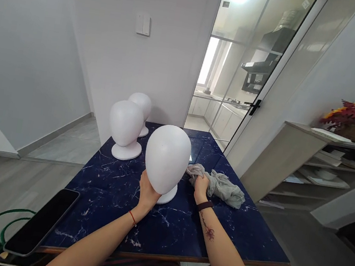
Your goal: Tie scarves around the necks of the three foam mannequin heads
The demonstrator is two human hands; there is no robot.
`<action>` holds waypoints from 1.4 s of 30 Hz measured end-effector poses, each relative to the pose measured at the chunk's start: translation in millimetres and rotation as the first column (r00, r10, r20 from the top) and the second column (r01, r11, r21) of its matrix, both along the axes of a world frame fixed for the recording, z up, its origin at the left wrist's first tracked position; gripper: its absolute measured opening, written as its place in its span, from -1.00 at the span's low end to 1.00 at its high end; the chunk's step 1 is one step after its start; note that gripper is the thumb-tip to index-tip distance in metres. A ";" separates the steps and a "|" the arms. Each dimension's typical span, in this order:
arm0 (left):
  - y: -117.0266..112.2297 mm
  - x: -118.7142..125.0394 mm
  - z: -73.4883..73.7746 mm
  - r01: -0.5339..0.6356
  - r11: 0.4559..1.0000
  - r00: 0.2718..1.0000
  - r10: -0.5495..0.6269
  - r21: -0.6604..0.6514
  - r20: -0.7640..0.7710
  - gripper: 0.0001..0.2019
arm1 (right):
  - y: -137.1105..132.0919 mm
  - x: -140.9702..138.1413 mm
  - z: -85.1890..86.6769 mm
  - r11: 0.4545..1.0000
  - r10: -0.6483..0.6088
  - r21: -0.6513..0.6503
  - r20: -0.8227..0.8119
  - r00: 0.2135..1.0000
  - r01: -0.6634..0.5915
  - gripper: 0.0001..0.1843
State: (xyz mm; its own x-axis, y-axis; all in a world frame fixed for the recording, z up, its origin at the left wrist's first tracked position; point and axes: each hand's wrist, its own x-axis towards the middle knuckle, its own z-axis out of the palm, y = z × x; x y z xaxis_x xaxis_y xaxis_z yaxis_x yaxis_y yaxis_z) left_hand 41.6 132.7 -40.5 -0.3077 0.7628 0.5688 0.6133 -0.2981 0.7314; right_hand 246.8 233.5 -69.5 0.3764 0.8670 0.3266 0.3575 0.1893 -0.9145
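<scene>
I see two more white mannequin heads point(126, 129) at the far left of the blue marble table point(242, 233), a dark phone point(42, 221) overhanging its near-left corner.

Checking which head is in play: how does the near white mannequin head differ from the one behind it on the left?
The near head is gripped at its lower side by the left hand and lies beside the grey cloth that the right hand grasps. The left head stands untouched, farther back. Both are plain white, upright on round bases on the blue table.
</scene>
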 end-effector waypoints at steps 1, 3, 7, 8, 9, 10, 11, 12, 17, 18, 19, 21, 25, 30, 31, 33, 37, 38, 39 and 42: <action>0.5 -0.4 -0.9 -0.018 1.000 1.000 0.017 -0.002 -0.005 -0.17 | -1.4 -3.2 0.4 1.000 -0.019 -0.022 -0.020 1.000 0.019 -0.55; 2.0 -1.2 -1.1 -0.048 0.999 0.999 0.048 -0.003 -0.011 -0.16 | -4.4 -9.3 1.5 0.998 -0.033 -0.063 -0.054 0.998 0.030 -0.59; 5.2 -2.4 -0.8 -0.056 0.998 0.998 0.056 0.007 -0.019 -0.17 | -8.3 -15.5 3.3 0.995 -0.006 -0.100 -0.079 0.997 -0.002 -0.61; 5.6 -2.6 -1.3 -0.054 0.998 0.998 0.054 0.008 -0.022 -0.17 | -8.7 -15.5 3.5 0.995 -0.004 -0.104 -0.083 0.997 -0.005 -0.62; 6.0 -2.8 -2.0 -0.055 0.998 0.998 0.055 0.007 -0.025 -0.17 | -8.9 -15.2 3.8 0.994 -0.004 -0.108 -0.088 0.996 -0.005 -0.61; 6.2 -2.9 -2.9 -0.057 0.998 0.998 0.057 0.006 -0.026 -0.17 | -8.9 -14.6 4.1 0.994 -0.005 -0.110 -0.092 0.996 -0.005 -0.61; 6.3 -3.1 -3.9 -0.058 0.998 0.998 0.058 0.004 -0.027 -0.17 | -8.9 -14.0 4.4 0.994 -0.006 -0.113 -0.097 0.995 -0.005 -0.61; 6.3 -3.3 -4.9 -0.057 0.998 0.998 0.057 0.002 -0.028 -0.17 | -8.9 -13.4 4.7 0.993 -0.007 -0.114 -0.101 0.995 -0.004 -0.61; 4.4 -3.5 -7.5 -0.052 0.998 0.998 0.051 -0.028 -0.032 -0.18 | -9.0 -12.5 4.1 0.994 -0.003 -0.111 -0.110 0.994 -0.009 -0.61; 4.0 -3.3 -7.4 -0.054 0.998 0.998 0.053 -0.041 -0.034 -0.17 | -8.9 -12.6 3.5 0.994 -0.001 -0.107 -0.109 0.994 -0.010 -0.61; 3.9 -3.0 -7.1 -0.056 0.997 0.998 0.054 -0.055 -0.037 -0.16 | -8.7 -12.8 3.0 0.995 0.001 -0.103 -0.106 0.994 -0.012 -0.61; 4.5 -2.6 -5.7 -0.062 0.995 0.997 0.059 -0.076 -0.041 -0.14 | -7.9 -13.0 2.9 0.996 0.004 -0.093 -0.095 0.995 -0.013 -0.61; 2.2 -7.3 1.7 -0.007 0.997 0.999 0.004 -0.079 -0.042 -0.10 | -10.8 -9.6 13.7 0.998 -0.013 -0.063 -0.047 0.999 0.010 -0.65; -53.6 -26.1 18.1 0.018 0.982 0.997 -0.003 -0.186 0.079 -0.40 | -61.4 2.3 50.2 0.992 -0.113 0.056 0.044 0.993 0.111 -0.63; -72.2 -28.2 20.1 0.046 0.983 0.995 -0.029 -0.180 0.099 -0.55 | -81.0 2.8 57.2 0.989 -0.120 0.096 0.092 0.988 0.111 -0.62; -108.0 -26.9 20.3 0.159 0.975 0.977 -0.133 -0.157 0.168 -0.69 | -126.3 -2.2 67.5 0.991 -0.022 0.135 0.180 0.983 -0.002 -0.65; -143.2 -4.2 6.0 0.556 0.795 0.779 -0.396 -0.244 0.486 -0.32 | -210.6 -40.9 73.7 0.831 0.502 0.029 0.392 0.771 -0.556 -0.86; -144.1 2.5 0.2 0.580 0.773 0.742 -0.368 -0.259 0.561 -0.35 | -225.3 -53.5 73.5 0.736 0.615 -0.017 0.436 0.658 -0.677 -0.87; -143.9 8.3 -6.1 0.593 0.752 0.719 -0.334 -0.288 0.609 -0.43 | -236.6 -65.2 73.3 0.649 0.681 -0.042 0.476 0.556 -0.759 -0.86; -146.2 15.1 -24.2 0.546 0.747 0.751 -0.236 -0.378 0.617 -0.70 | -252.9 -84.0 74.9 0.516 0.702 -0.026 0.586 0.405 -0.856 -0.79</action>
